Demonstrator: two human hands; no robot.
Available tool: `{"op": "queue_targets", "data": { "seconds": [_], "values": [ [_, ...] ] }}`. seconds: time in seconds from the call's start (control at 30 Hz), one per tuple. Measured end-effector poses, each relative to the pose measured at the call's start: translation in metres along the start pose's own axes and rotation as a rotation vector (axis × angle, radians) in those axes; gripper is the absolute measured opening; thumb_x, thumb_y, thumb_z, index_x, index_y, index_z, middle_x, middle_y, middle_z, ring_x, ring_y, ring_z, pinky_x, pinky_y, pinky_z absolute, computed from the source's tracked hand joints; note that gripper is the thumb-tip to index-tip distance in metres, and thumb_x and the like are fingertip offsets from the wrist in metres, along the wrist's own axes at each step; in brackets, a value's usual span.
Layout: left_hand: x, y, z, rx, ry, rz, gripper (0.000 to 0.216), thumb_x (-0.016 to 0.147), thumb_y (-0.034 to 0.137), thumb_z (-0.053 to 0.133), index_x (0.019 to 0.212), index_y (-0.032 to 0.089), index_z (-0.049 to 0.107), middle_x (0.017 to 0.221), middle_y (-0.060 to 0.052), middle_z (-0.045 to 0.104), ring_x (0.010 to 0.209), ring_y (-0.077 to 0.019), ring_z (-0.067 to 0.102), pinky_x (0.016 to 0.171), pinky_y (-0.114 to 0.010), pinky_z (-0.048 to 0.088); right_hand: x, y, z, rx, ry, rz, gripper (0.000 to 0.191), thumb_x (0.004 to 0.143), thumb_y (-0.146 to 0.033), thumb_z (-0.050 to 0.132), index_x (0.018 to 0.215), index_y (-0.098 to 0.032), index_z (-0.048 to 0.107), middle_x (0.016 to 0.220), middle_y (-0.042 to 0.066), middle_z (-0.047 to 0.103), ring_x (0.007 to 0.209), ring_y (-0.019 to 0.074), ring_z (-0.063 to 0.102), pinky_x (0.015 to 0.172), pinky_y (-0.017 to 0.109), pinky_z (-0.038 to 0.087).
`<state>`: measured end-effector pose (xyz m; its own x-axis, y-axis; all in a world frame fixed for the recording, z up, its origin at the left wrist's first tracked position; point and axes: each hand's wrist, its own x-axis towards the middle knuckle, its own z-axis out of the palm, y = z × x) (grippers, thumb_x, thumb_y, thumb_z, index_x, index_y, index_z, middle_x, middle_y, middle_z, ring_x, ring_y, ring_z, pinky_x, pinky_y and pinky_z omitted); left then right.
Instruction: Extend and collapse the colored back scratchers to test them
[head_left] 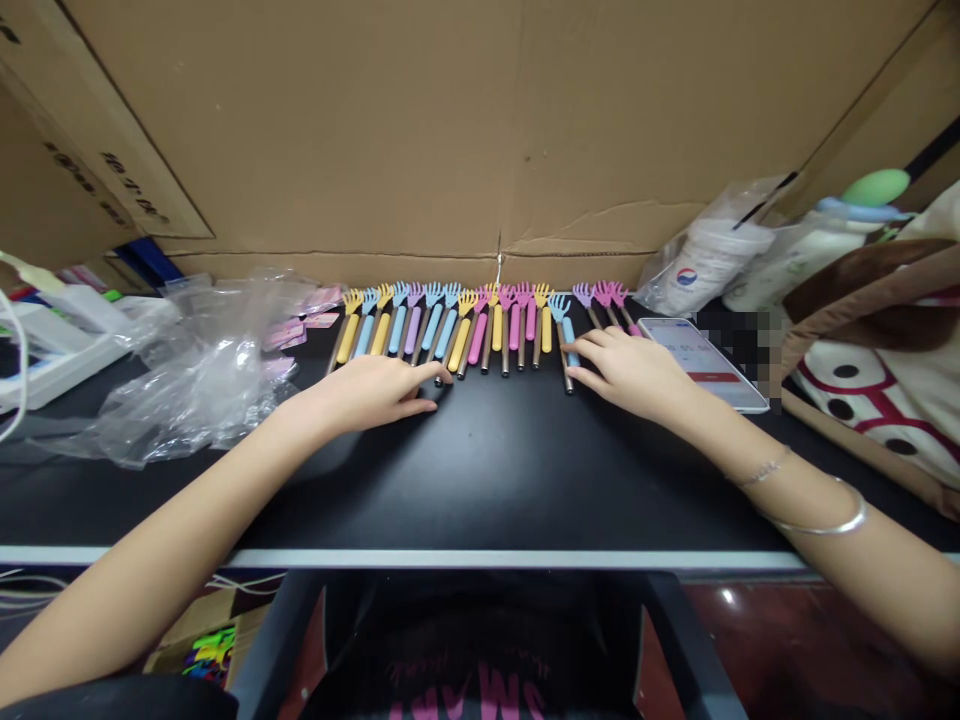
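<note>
A long row of small back scratchers (497, 325) lies on the black table, with claw-shaped heads in yellow, blue, purple and pink pointing away from me. My left hand (367, 390) rests over the lower ends at the left of the row. Its thumb and index finger are apart, the index fingertip at a handle end of a yellow back scratcher (460, 345). My right hand (630, 368) has its fingers on the handle of a blue back scratcher (568, 330) at the right of the row. Beyond that hand lie a few purple and pink back scratchers (602, 295), their handles partly hidden.
Crumpled clear plastic bags (217, 370) lie at the left beside a white device (67, 340). On the right are a phone (705, 365), a lidded cup (712, 265), a bottle (817, 250) and a cloth bag (892, 350). A cardboard wall (420, 140) stands behind.
</note>
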<state>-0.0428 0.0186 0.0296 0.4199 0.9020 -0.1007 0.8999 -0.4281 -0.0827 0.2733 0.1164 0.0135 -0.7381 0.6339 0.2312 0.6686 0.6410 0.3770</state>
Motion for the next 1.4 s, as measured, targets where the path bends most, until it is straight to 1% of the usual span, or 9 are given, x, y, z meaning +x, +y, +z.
{"op": "queue_targets", "data": {
  "seconds": [0.2,0.43,0.63,0.8,0.97,1.07,1.13,1.3,1.4],
  "values": [
    [0.001,0.001,-0.001,0.0,-0.017,-0.004,0.038,0.093,0.042,0.04,0.127,0.027,0.047,0.075,-0.002,0.068,0.071,-0.0205,0.065,0.059,-0.024,0.04,-0.008,-0.008,-0.013,0.037,0.007,-0.024,0.033,0.094,-0.039,0.041,0.107,-0.018,0.064,0.101,0.008,0.066,0.093,0.0213,0.061,0.069,0.031,0.043],
    [0.0,0.002,-0.001,0.008,0.013,-0.008,0.038,0.093,0.042,0.042,0.127,0.027,0.048,0.077,-0.002,0.069,0.07,-0.0192,0.065,0.059,-0.023,0.04,-0.013,-0.018,-0.025,0.069,0.04,-0.056,0.029,0.093,-0.036,0.042,0.094,-0.019,0.065,0.092,0.007,0.067,0.08,0.0174,0.062,0.06,0.028,0.04],
    [0.0,0.003,-0.002,0.041,0.005,-0.018,0.038,0.093,0.042,0.042,0.127,0.027,0.048,0.079,-0.002,0.069,0.072,-0.0196,0.065,0.057,-0.023,0.038,-0.012,-0.032,-0.04,0.191,-0.009,-0.089,0.026,0.093,-0.034,0.043,0.084,-0.02,0.063,0.083,0.003,0.068,0.07,0.0147,0.061,0.055,0.026,0.035],
    [0.0,0.005,-0.004,0.001,0.014,0.008,0.034,0.093,0.039,0.043,0.125,0.028,0.05,0.084,-0.001,0.07,0.075,-0.0188,0.065,0.06,-0.023,0.039,-0.011,-0.037,-0.042,0.268,0.0,-0.079,0.025,0.093,-0.033,0.043,0.088,-0.022,0.064,0.082,0.0,0.069,0.071,0.0139,0.062,0.055,0.025,0.034],
    [0.0,0.008,-0.004,0.004,0.06,0.053,0.029,0.094,0.037,0.043,0.118,0.029,0.056,0.089,-0.001,0.07,0.078,-0.0174,0.065,0.062,-0.022,0.038,-0.01,-0.034,-0.034,0.255,-0.047,-0.067,0.024,0.093,-0.035,0.044,0.092,-0.024,0.065,0.085,0.0,0.07,0.074,0.015,0.063,0.053,0.025,0.032],
    [0.0,0.008,-0.004,-0.014,0.094,0.106,0.025,0.094,0.035,0.044,0.112,0.03,0.06,0.092,0.001,0.07,0.078,-0.0154,0.064,0.061,-0.021,0.037,-0.01,-0.034,-0.032,0.252,-0.068,-0.052,0.022,0.092,-0.036,0.045,0.09,-0.024,0.064,0.081,0.0,0.069,0.069,0.0145,0.062,0.051,0.024,0.029],
    [0.001,0.008,-0.003,-0.024,0.124,0.135,0.022,0.094,0.032,0.046,0.108,0.03,0.062,0.094,0.003,0.07,0.079,-0.0143,0.064,0.061,-0.02,0.036,-0.01,-0.036,-0.034,0.302,-0.105,-0.06,0.02,0.091,-0.037,0.048,0.088,-0.024,0.064,0.078,-0.001,0.068,0.065,0.013,0.06,0.051,0.023,0.028],
    [0.002,0.011,-0.002,-0.013,0.168,0.166,0.02,0.092,0.026,0.048,0.102,0.03,0.065,0.092,0.003,0.07,0.078,-0.0131,0.064,0.059,-0.02,0.035,-0.012,-0.046,-0.045,0.473,-0.205,-0.151,0.015,0.089,-0.034,0.054,0.084,-0.023,0.063,0.076,-0.002,0.067,0.064,0.0111,0.058,0.054,0.022,0.029],
    [0.003,0.014,-0.002,-0.026,0.185,0.198,0.02,0.092,0.024,0.048,0.099,0.029,0.066,0.091,0.003,0.07,0.079,-0.0123,0.064,0.06,-0.02,0.037,-0.014,-0.052,-0.049,0.563,-0.235,-0.228,0.015,0.089,-0.034,0.054,0.086,-0.023,0.063,0.076,-0.002,0.066,0.065,0.0105,0.058,0.055,0.022,0.03]
  ]
}}
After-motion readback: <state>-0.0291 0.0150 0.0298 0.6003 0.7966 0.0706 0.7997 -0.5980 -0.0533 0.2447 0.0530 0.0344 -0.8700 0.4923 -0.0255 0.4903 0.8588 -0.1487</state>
